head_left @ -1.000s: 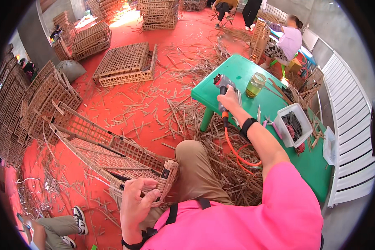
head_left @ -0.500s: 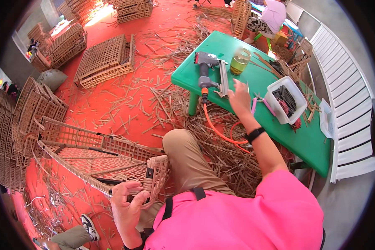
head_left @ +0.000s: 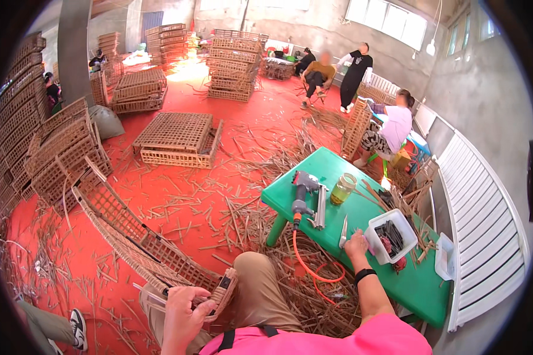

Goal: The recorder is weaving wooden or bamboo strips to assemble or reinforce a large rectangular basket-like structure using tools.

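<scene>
I have the left hand (head_left: 186, 313) near and to the left of the green table (head_left: 414, 296), its thumb and fingers grasping the near end of the wicker frame (head_left: 163, 247). From that grip the frame extends forward and leftward, away from the table. I record the right hand (head_left: 356, 244) over the table's middle, at a pink-handled tool (head_left: 371, 245); whether the fingers are clenched on it, I cannot tell. Just left of that hand, a pointed silver tool (head_left: 343, 231) lies on the table. A nail gun (head_left: 305, 192) rests at the table's left edge. A glass jar (head_left: 343, 188) stands towards its far end, and a white bin (head_left: 380, 251) holding dark strips (head_left: 389, 232) sits near its middle.
</scene>
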The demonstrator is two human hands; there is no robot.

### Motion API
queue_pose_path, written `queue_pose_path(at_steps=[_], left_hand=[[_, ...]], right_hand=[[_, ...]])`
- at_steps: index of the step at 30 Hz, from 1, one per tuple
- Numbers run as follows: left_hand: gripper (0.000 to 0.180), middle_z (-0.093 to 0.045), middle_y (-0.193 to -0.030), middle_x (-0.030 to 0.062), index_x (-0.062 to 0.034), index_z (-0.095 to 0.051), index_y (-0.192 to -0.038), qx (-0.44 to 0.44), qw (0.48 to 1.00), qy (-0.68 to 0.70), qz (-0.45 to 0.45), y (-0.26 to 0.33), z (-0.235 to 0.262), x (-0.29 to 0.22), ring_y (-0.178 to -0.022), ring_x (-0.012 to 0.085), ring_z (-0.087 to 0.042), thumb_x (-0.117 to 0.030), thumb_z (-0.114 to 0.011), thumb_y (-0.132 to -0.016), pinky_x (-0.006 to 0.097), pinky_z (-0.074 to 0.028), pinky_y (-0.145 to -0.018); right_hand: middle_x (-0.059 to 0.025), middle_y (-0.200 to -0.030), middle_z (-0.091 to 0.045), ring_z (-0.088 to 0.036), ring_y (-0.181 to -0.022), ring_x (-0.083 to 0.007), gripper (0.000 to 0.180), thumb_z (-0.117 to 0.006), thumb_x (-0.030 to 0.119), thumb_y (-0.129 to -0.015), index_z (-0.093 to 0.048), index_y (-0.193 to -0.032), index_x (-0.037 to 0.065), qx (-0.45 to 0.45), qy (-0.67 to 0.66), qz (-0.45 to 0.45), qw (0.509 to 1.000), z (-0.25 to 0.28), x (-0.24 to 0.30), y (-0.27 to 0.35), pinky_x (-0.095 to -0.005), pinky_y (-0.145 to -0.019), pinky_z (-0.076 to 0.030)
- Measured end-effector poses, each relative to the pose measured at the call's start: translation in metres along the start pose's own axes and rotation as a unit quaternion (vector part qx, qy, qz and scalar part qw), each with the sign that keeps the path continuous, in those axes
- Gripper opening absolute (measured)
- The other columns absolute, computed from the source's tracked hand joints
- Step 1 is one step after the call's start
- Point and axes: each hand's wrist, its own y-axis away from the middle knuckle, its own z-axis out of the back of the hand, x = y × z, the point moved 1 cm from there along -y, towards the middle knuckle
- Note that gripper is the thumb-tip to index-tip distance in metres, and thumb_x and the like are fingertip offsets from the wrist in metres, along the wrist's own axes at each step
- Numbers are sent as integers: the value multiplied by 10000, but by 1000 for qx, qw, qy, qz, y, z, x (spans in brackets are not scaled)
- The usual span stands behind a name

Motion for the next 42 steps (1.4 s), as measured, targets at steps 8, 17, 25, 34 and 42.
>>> queue_pose_path(at_steps=[8, 17, 25, 34, 42], left_hand=[[194, -665, -808, 74, -52, -692, -942, -23, 999, 31, -2, 4, 2, 1, -905, 262, -563, -85, -750, -760, 383, -443, -846], [357, -685, -1094, 134, -29, -669, -1101, -53, 986, -85, -135, -14, 32, -54, -1157, 317, -558, -280, -735, -856, 425, -398, -1052], [763, -538, -1343, 171, 51, -421, -1396, 118, 901, 402, -110, 7, 8, -82, -1284, 260, -488, -517, -608, -921, 411, -352, -1091], [809, -316, -1493, 198, 27, -399, -1427, -22, 963, 198, -181, -5, 3, -62, -1400, 312, -321, -627, -437, -953, 434, -295, -1127], [807, -308, -1500, 262, 19, -395, -1444, -88, 959, -135, -233, -18, -21, -41, -1350, 434, -331, -592, -508, -930, 518, -261, -1102]], right_hand=[[-257, -1001, -691, -677, -964, -404, 453, -624, 144, -866, -502, -1254, -55, -104, -49, 15, 993, 73, 6, 25, -509, -825, -524], [13, -744, -594, -516, -602, -48, 351, -637, 118, -848, -659, -1170, -19, 189, -607, 178, 751, 253, 109, 133, -194, -520, -385], [-87, -935, -655, -592, -878, -180, 422, -718, 192, -852, -650, -1222, 1, 382, -661, 461, 452, 273, 219, 257, -297, -833, -444], [-145, -1534, -365, -388, -1410, -255, 958, -686, 363, -839, -176, -1543, -40, 638, -676, 263, 258, 219, 243, 284, -401, -1134, -353], [-132, -1477, -413, -405, -1369, -197, 900, -649, 287, -836, -192, -1538, -43, 602, -693, 235, 318, 201, 233, 278, -343, -1132, -318]])
